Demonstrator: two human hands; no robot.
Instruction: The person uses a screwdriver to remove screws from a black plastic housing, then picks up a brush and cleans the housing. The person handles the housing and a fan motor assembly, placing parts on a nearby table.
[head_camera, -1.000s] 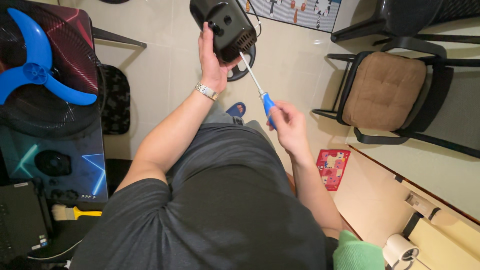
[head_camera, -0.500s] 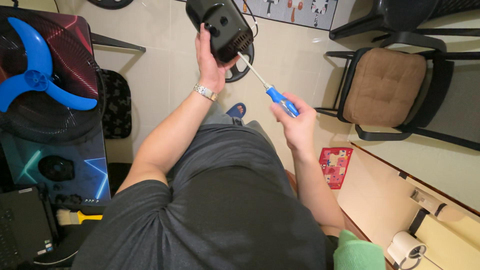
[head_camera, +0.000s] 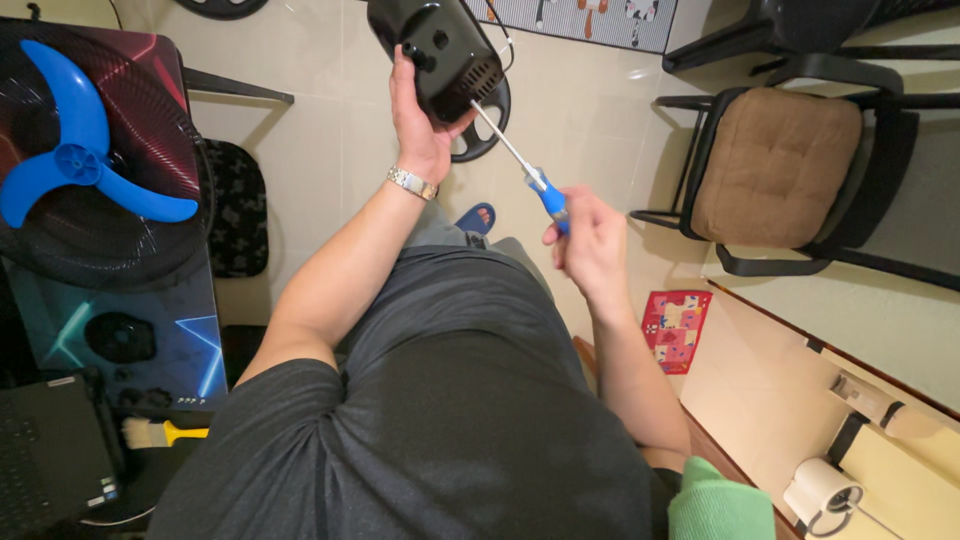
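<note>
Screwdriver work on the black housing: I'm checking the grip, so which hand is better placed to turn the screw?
Right. The right hand grips the blue-handled screwdriver, its tip at the black housing, which the left hand steadies.

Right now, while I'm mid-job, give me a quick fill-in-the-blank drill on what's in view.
1. The left hand grips a black ____ housing.
2. The right hand holds a screwdriver with a ____ handle.
3. The fan blade lying on the desk has ____ lobes.
4. The chair carries a ____ cushion.

Missing: motor; blue; three; brown
</note>
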